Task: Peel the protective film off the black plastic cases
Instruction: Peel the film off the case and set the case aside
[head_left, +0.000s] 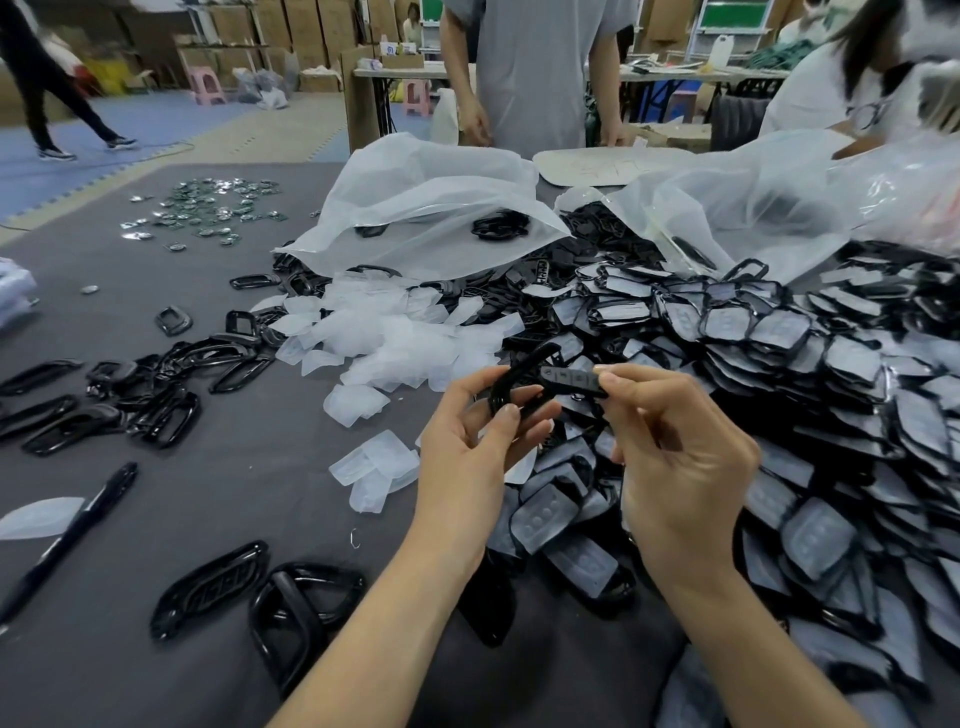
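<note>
Two hands, left hand (467, 447) and right hand (680, 467), fingers (506, 418) in a pinch on one black case (522, 366), film indistinct.

Just two bare hands in the shot, left hand (467, 441) and right hand (680, 467), with bare forearms (374, 639) running down to the bottom edge. Fingers (649, 378) are slim, and the nails (511, 414) look natural, a bit shiny.

No legible text, labels or numbers; faint scrawl on pale board (613, 167), too blurred for reading.
</note>
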